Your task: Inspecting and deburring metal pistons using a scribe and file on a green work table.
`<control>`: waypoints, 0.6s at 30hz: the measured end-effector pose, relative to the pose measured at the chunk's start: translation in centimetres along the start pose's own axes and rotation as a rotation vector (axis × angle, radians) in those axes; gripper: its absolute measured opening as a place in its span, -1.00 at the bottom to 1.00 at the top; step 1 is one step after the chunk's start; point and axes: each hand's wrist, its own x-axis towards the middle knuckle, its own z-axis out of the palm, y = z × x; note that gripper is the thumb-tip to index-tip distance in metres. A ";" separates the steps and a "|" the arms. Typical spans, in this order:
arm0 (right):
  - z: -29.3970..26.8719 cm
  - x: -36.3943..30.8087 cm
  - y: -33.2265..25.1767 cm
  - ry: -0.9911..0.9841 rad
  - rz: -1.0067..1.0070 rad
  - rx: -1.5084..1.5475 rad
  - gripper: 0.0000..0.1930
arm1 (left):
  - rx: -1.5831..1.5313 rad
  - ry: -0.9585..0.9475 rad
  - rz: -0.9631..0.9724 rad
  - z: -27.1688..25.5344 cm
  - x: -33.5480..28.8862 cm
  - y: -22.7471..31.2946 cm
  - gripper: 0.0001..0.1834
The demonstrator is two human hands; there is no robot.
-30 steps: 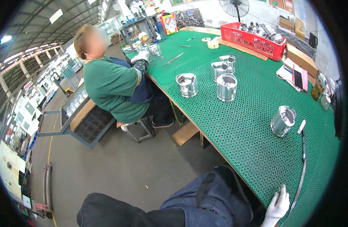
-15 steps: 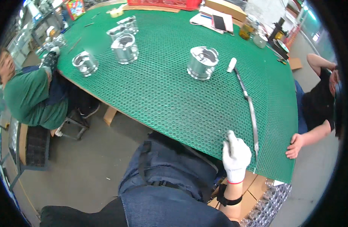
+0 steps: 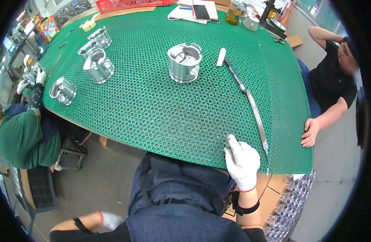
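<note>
My right hand (image 3: 242, 163), in a white knit glove, rests on the green perforated mat (image 3: 153, 117) near its front edge. Its index finger stretches forward, the other fingers are bent, and it holds nothing. Beside it lies a long, thin file-like tool (image 3: 255, 109) with a dark upper part and a narrow tip toward me. A white cylindrical piece (image 3: 221, 57) is at its far end. Farther off, a metal piston (image 3: 184, 64) stands upright. Low at the left, my gloved left hand (image 3: 109, 220) is off the table beside my body; blur and angle obscure its fingers.
More pistons (image 3: 99, 66) stand at the left of the mat. A phone (image 3: 201, 12), papers and jars (image 3: 233, 13) are at the back. Stacked metal parts (image 3: 288, 201) fill the lower right. One person (image 3: 26, 133) works at left; another's hand (image 3: 310, 132) touches the right edge.
The view has shifted, so the table items appear farther left. My left hand has come into view at the lower left. My right hand stays near the front edge.
</note>
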 end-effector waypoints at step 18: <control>-0.1 0.6 -0.8 -0.052 0.021 -0.006 -0.64 | 0.196 1.513 -0.259 -38.5 -1.0 -5.5 -0.54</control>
